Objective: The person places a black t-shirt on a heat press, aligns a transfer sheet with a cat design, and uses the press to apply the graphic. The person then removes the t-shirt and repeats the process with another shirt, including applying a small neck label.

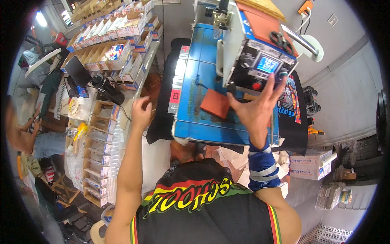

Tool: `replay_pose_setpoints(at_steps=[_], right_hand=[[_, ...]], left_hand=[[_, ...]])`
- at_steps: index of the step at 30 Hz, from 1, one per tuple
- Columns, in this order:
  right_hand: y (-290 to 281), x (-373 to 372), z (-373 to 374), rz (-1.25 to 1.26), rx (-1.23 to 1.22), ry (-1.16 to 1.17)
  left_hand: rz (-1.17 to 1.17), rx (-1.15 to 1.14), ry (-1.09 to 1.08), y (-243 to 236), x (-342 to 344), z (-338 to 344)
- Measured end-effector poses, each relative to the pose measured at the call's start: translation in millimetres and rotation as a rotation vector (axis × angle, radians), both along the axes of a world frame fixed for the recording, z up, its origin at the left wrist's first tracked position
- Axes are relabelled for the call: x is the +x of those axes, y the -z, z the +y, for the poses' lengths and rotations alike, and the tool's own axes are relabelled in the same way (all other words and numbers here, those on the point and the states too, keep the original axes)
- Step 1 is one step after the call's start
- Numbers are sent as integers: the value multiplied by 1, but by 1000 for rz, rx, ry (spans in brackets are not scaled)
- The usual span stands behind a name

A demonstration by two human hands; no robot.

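Observation:
My right hand (262, 110) is raised with fingers spread in front of a heat press's control panel (254, 57), its fingertips near the lit display (267, 64) and buttons; whether they touch is unclear. Below the panel, an orange square pad (214, 103) rests on the blue press plate (193, 57). My left hand (142, 110) hangs empty left of the plate, its fingers loosely bent and apart, near black fabric (157, 134) with a printed strip (178, 81). Scissors (281, 42) lie on an orange sheet atop the machine.
Stacked cardboard trays (107, 55) fill a rack at upper left, above a black bottle (109, 89), a phone (77, 71) and divided boxes (97, 150) on a table. Another person (28, 136) works at far left. A white carton (308, 164) stands at lower right.

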State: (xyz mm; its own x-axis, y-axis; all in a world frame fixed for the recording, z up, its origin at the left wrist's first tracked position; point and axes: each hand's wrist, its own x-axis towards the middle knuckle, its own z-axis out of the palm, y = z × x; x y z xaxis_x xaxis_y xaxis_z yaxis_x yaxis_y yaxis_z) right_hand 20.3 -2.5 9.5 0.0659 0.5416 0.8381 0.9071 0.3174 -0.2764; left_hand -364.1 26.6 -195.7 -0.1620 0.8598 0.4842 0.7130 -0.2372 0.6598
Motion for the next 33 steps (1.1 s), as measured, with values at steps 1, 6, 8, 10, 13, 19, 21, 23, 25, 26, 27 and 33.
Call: replay_pose_setpoints(at_steps=[1, 6, 8, 10, 13, 19, 21, 23, 25, 26, 27, 33], right_hand=[[1, -11, 3, -10, 14, -7], [-2, -53, 7, -14, -28, 16], [-3, -64, 8, -52, -46, 52], [-3, -72, 8, -76, -39, 69], [1, -80, 8, -84, -67, 84], [-6, -95, 4, 12, -159, 63], [-11, -89, -4, 92, -151, -58], [-11, -60, -15, 188, -32, -340], [-2, 4, -26, 242, -26, -678], [6, 44, -36, 248, -121, -893], [17, 88, -44, 240, -254, -1098], [129, 468, -107, 196, -451, 481]], left_hand=[[-46, -100, -36, 16, -16, -25], [-98, -515, -331, 113, -72, -186], [-297, -709, -432, 153, -76, -255], [-280, -810, -438, 191, -71, -322], [-86, -1036, -40, 242, -61, -389], [-89, -1081, 320, 266, 0, -345], [348, -857, 661, 238, 47, -288], [269, -976, 792, 198, 119, -241], [-70, -1172, 765, 158, 206, -208], [-73, -1211, 843, 141, 253, -198], [207, -1179, 973, 127, 297, -187], [-1542, -1286, 291, 95, 497, -163]])
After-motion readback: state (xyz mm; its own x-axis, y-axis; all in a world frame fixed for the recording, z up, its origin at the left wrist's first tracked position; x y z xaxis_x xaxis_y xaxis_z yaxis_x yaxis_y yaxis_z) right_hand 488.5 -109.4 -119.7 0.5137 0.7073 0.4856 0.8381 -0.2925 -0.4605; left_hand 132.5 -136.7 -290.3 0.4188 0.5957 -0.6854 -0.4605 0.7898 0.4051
